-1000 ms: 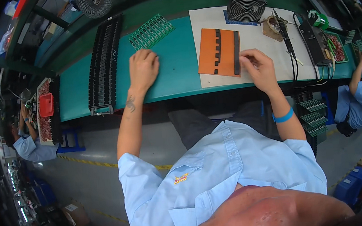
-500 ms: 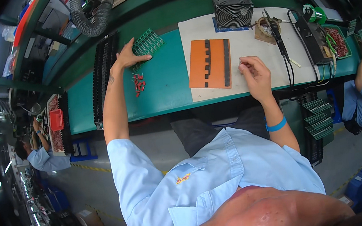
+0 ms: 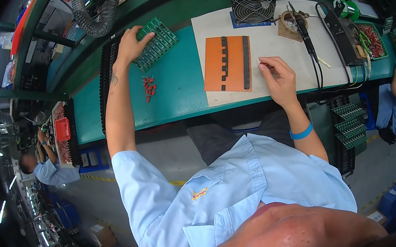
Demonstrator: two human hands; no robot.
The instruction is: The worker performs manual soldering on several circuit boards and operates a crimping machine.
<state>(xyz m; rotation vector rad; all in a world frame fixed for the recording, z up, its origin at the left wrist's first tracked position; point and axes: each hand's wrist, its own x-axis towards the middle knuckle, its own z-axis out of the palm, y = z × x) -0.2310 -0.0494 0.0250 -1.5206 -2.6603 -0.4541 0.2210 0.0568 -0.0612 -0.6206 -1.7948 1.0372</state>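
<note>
A green panel of small circuit boards (image 3: 160,44) is tilted over the left part of the bench. My left hand (image 3: 132,44) grips its upper left edge, the thumb on top and the other fingers partly hidden. Below it, a loose pile of small red parts with thin metal leads (image 3: 149,87) lies on the green mat. My right hand (image 3: 280,77) is closed in a pinch, and what its fingertips hold is too small to make out. Just left of that hand lies an orange board (image 3: 213,69) with a notched black strip and a straight black strip.
Behind the white sheet (image 3: 259,40) stands a square fan (image 3: 253,6). A soldering iron (image 3: 303,28) with trailing cables rests right of it, near a black box (image 3: 341,43) and a tray of red parts (image 3: 372,40). A black slotted rack (image 3: 108,80) edges the bench's left.
My left hand has shifted up and slightly left, and the circuit board panel has turned to show more of its face. My right hand stays pinched near the orange board, nearly unmoved.
</note>
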